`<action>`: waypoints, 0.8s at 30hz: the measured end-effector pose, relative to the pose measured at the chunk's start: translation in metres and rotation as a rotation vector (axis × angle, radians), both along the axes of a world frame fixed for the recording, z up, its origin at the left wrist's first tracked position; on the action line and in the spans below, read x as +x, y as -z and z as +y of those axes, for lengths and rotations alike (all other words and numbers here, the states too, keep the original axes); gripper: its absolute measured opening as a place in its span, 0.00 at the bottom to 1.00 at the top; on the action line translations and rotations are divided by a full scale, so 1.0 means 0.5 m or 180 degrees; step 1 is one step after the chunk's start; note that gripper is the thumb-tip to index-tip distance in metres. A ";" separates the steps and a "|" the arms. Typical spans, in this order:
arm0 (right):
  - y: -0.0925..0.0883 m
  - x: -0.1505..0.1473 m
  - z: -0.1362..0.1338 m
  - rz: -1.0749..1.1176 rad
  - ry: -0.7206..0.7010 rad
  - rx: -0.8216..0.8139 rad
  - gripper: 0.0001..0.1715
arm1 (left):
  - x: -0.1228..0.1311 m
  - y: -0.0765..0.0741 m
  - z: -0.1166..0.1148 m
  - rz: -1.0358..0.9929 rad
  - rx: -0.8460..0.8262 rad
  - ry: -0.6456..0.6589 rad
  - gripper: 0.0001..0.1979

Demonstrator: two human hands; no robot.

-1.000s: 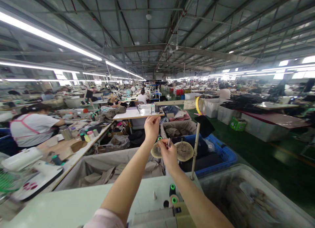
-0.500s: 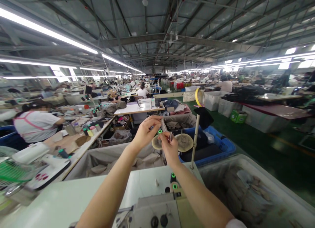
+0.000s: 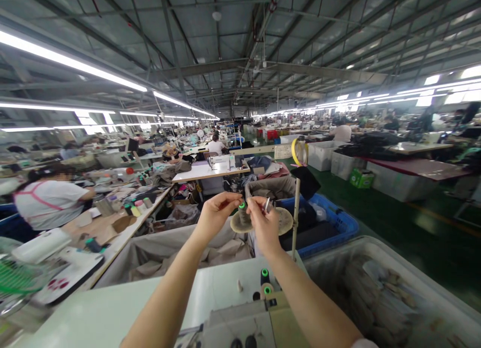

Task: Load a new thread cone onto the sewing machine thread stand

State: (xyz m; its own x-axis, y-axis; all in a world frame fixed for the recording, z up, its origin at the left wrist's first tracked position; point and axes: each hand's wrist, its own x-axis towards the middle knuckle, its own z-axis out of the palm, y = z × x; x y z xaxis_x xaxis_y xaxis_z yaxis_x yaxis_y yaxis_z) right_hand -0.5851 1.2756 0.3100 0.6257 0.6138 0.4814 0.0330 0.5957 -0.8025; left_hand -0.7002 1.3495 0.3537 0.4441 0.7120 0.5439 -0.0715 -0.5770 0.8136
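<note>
Both my arms reach forward over a sewing machine (image 3: 259,323). My left hand (image 3: 216,214) is closed in a pinch beside a small green-topped thread spool (image 3: 242,211) on the thread stand's round plates (image 3: 282,222). Close against it, my right hand (image 3: 264,223) is closed round a small metal tool (image 3: 267,204) that pokes up between its fingers. Whatever the left fingertips pinch is too fine to make out. The stand's pole (image 3: 295,218) rises just right of my hands.
A white table (image 3: 112,308) lies under my arms, with green-topped spools (image 3: 265,283) by the machine. Cloth-lined bins (image 3: 180,248), a blue crate (image 3: 330,228) and a grey tub (image 3: 383,293) stand ahead. A person in white (image 3: 48,200) sits at the left bench.
My left hand came down from a raised position to meet the right hand at the spool. The camera has tilted slightly, and the right hand rose a little.
</note>
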 end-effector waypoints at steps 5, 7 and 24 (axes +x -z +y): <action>-0.010 0.010 0.007 0.0006 -0.0082 -0.0036 0.19 | 0.003 0.002 -0.011 -0.0325 -0.0416 0.0254 0.21; -0.010 0.014 0.011 0.0034 -0.0106 -0.0085 0.19 | 0.002 0.003 -0.018 -0.0430 -0.0564 0.0297 0.23; 0.019 0.027 -0.006 -0.0116 -0.0099 -0.0267 0.20 | -0.013 0.053 -0.064 -0.0570 -0.1092 0.0502 0.27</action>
